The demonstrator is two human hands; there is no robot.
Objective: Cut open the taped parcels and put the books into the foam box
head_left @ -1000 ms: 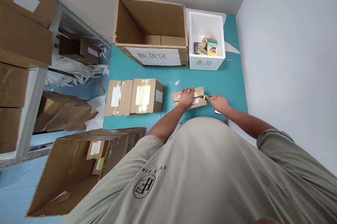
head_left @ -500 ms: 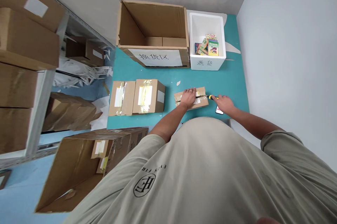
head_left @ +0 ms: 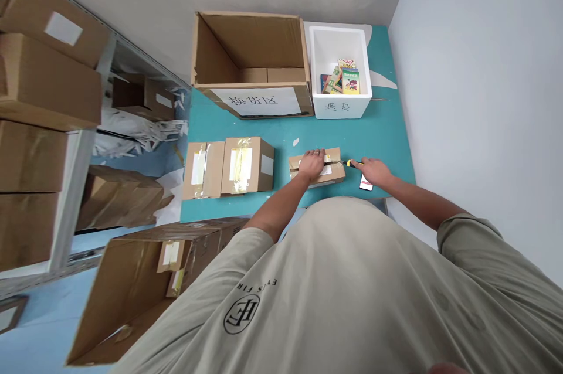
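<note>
A small taped cardboard box [head_left: 331,172] lies on the teal table [head_left: 281,128] right in front of me. My left hand [head_left: 311,164] rests flat on top of it, fingers spread, pressing it down. My right hand [head_left: 373,172] is closed round a yellow-and-black utility knife [head_left: 350,163], whose tip points at the box's right end along the tape seam. A phone [head_left: 366,185] lies on the table just under my right wrist.
Two taped cardboard boxes [head_left: 229,167] sit to the left. At the back stand a large open carton [head_left: 250,63] with a white label and a white foam box [head_left: 338,72] holding colourful booklets. An open carton [head_left: 145,280] and shelving with boxes [head_left: 39,104] are left of me.
My right hand has drawn the knife rightward, off the box top to just past its right end. My left hand stays on the box. The view has shifted slightly.
</note>
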